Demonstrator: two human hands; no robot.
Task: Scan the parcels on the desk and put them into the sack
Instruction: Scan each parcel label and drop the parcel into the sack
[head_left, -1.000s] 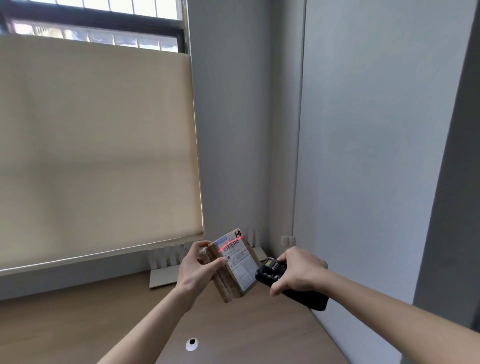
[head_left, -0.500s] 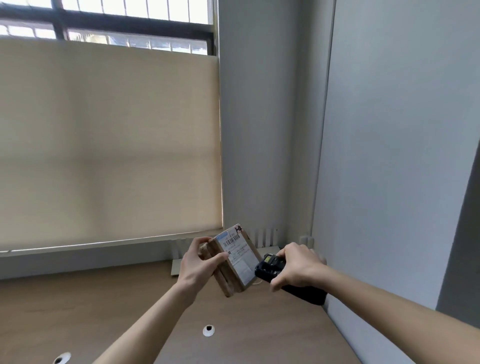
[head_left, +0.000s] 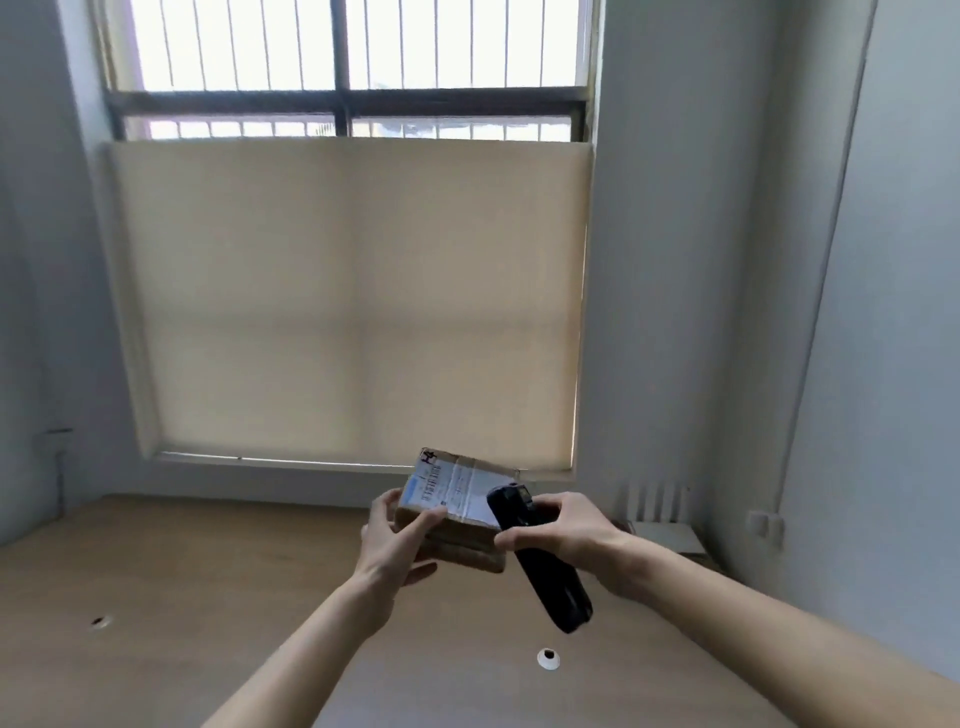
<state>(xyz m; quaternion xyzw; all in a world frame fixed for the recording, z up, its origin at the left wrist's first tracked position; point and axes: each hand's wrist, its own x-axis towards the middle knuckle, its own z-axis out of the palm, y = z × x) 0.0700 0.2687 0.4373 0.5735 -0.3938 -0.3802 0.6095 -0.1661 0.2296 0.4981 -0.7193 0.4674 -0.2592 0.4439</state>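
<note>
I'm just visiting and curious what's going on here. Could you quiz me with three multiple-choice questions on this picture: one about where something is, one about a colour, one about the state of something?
1. Where is the brown cardboard parcel with the white label?
A. Flat on the desk
B. Held above the wooden desk
C. On the windowsill

2. What colour is the handheld scanner?
A. Black
B. Yellow
C. White

3. How is the beige roller blind set?
A. Fully raised
B. Covering the whole window
C. Covering the lower window, leaving the barred top bare

Answers:
1. B: the left hand grips the parcel in the air, clear of the desk.
2. A: the scanner in the right hand is black all over.
3. C: bright panes and bars show above the blind's top edge.
</note>
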